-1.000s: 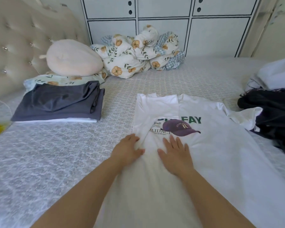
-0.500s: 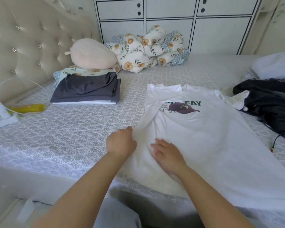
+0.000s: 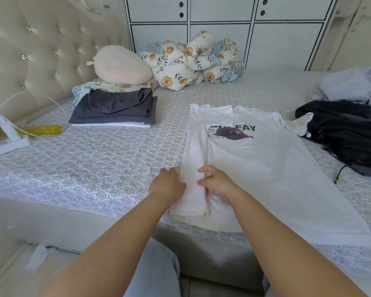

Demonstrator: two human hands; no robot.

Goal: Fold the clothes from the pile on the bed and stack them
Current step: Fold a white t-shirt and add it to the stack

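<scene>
Fingers of the right hand are curling onto the folded-over left strip of the white T-shirt, seemingly pinching its edge, while the left hand is pressing against the strip's outer fold, though whether it is gripping is hidden. Lying flat near the bed edge, between the folded stack and the dark pile, the shirt is looking light, limp and crease-prone, so holding it at hems and fold lines should be working best.

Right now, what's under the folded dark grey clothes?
Under the dark grey clothes a folded white garment shows along its front edge, resting on the bed. The rest is covered, so further layers can't be ruled out.
</scene>
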